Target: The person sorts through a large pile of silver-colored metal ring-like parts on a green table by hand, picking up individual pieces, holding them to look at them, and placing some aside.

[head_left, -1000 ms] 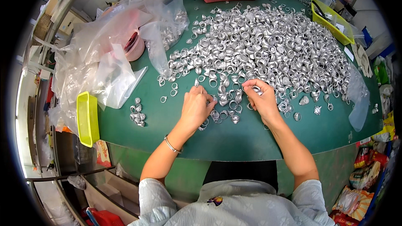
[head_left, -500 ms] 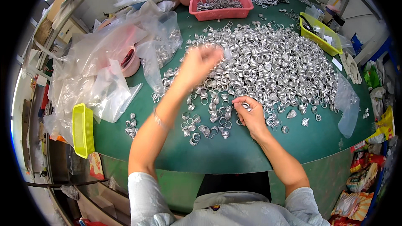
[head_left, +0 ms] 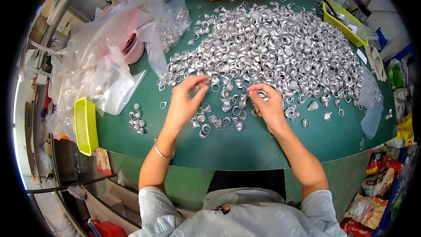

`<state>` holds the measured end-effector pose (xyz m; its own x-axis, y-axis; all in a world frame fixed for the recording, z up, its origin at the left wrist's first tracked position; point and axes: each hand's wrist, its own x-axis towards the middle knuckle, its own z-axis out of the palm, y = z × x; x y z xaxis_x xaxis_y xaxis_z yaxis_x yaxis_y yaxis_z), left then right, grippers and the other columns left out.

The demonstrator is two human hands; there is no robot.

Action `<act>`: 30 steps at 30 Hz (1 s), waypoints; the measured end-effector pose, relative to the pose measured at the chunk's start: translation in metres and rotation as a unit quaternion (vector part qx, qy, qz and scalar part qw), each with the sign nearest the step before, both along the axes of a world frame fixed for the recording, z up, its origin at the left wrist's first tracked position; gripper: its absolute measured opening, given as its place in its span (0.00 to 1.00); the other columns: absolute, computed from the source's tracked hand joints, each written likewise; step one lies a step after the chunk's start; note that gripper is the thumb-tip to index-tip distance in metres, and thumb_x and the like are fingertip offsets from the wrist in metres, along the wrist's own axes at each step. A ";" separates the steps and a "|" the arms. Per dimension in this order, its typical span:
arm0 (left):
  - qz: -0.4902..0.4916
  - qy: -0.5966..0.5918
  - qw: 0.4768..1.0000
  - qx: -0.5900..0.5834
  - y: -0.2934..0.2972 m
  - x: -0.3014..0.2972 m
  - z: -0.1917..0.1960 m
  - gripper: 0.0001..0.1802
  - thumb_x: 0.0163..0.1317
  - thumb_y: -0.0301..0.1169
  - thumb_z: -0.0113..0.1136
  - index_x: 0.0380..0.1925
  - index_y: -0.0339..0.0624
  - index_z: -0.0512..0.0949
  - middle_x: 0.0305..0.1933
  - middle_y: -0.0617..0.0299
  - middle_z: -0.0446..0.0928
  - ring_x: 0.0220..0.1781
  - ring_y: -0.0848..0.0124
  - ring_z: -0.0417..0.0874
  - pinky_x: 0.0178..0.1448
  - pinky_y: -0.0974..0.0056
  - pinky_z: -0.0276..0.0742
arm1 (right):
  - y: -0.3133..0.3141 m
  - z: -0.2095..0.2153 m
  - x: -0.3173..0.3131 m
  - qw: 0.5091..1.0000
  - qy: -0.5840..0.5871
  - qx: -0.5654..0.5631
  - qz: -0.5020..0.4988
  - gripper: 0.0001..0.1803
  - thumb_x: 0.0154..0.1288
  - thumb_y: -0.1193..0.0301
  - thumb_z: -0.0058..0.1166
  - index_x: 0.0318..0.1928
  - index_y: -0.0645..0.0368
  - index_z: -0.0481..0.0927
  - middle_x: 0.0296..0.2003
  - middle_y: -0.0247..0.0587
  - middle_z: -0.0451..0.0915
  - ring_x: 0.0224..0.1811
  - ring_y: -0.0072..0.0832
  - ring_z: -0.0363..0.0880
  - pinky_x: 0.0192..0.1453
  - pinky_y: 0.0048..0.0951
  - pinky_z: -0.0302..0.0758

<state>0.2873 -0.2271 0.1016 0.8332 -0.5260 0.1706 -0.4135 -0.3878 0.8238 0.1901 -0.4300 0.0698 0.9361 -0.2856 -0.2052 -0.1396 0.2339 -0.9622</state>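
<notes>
Many silver rings (head_left: 280,44) lie heaped on the table (head_left: 245,151); the left hand (head_left: 185,99) has returned to their near edge, fingertips apart; the right hand (head_left: 270,109) seemingly grips some, so both work there.

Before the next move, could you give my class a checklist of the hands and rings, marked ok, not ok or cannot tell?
1. Left hand apart from right hand: ok.
2. Left thumb and forefinger parted: ok.
3. Right hand gripping a ring: cannot tell; silvery metal shows at its fingers.
4. Space between hands free of rings: not ok; loose silver rings lie there.
5. Small left cluster separate from main ring pile: ok.
</notes>
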 end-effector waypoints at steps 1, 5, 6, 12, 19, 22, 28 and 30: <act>0.016 -0.021 0.999 0.023 0.011 -0.008 -0.010 0.13 0.54 0.23 0.59 0.42 0.35 0.77 0.38 0.57 0.78 0.40 0.69 0.79 0.43 0.67 0.72 | 0.000 -0.004 0.000 1.000 -0.002 -0.001 0.000 0.04 0.60 0.75 0.53 0.35 0.60 0.79 0.25 0.24 0.71 0.17 0.08 0.62 0.18 0.13 0.57; 0.045 -0.059 0.995 0.073 0.027 -0.030 -0.032 0.12 0.48 0.24 0.65 0.35 0.37 0.79 0.35 0.57 0.77 0.39 0.61 0.77 0.42 0.63 0.71 | 0.003 -0.008 0.002 1.000 -0.009 -0.011 0.007 0.04 0.60 0.76 0.53 0.35 0.60 0.79 0.28 0.25 0.70 0.17 0.08 0.62 0.18 0.13 0.56; 0.050 -0.098 0.989 0.100 0.026 -0.034 -0.036 0.12 0.46 0.26 0.67 0.33 0.38 0.79 0.35 0.58 0.76 0.40 0.60 0.75 0.44 0.61 0.69 | 0.003 -0.009 0.002 1.000 -0.006 -0.010 0.008 0.04 0.60 0.76 0.53 0.35 0.60 0.79 0.28 0.25 0.70 0.17 0.08 0.62 0.18 0.13 0.56; 0.068 -0.091 0.990 0.079 0.021 -0.037 -0.042 0.08 0.46 0.24 0.66 0.29 0.38 0.80 0.32 0.59 0.73 0.37 0.61 0.72 0.42 0.60 0.67 | 0.002 -0.009 0.003 1.000 0.007 -0.004 0.014 0.04 0.62 0.75 0.52 0.36 0.59 0.79 0.25 0.24 0.70 0.16 0.08 0.60 0.17 0.14 0.56; 0.156 0.150 0.966 -0.139 0.084 -0.050 -0.040 0.05 0.54 0.20 0.60 0.32 0.34 0.80 0.35 0.60 0.77 0.35 0.72 0.75 0.41 0.69 0.71 | 0.005 -0.006 0.002 1.000 0.011 -0.009 0.010 0.04 0.62 0.74 0.52 0.37 0.58 0.78 0.17 0.21 0.69 0.14 0.07 0.59 0.16 0.13 0.52; 0.145 0.379 0.856 -0.321 0.100 -0.058 -0.040 0.09 0.59 0.25 0.58 0.38 0.31 0.78 0.34 0.61 0.78 0.34 0.77 0.75 0.40 0.74 0.72 | 0.005 -0.008 0.001 1.000 0.019 0.001 0.009 0.04 0.62 0.75 0.52 0.38 0.58 0.78 0.20 0.23 0.70 0.14 0.08 0.59 0.16 0.14 0.52; 0.196 0.353 0.873 -0.275 0.111 -0.068 -0.054 0.10 0.58 0.25 0.60 0.38 0.33 0.78 0.33 0.61 0.77 0.34 0.76 0.74 0.37 0.72 0.71 | 0.011 -0.010 0.002 1.000 0.009 -0.006 0.019 0.04 0.63 0.75 0.52 0.37 0.59 0.78 0.21 0.25 0.70 0.14 0.09 0.60 0.15 0.14 0.52; 0.218 0.111 0.967 -0.067 0.100 -0.075 -0.046 0.09 0.55 0.22 0.60 0.37 0.35 0.79 0.33 0.59 0.76 0.34 0.73 0.75 0.38 0.70 0.71 | 0.009 -0.013 0.002 0.999 0.007 -0.001 0.035 0.05 0.64 0.73 0.52 0.37 0.60 0.78 0.23 0.27 0.70 0.14 0.10 0.61 0.15 0.15 0.53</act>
<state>0.2123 -0.1275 0.0553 0.9948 -0.1022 0.0037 -0.0414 -0.3696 0.9282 0.1921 -0.4215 0.0573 0.9508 -0.2200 -0.2180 -0.1688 0.2220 -0.9603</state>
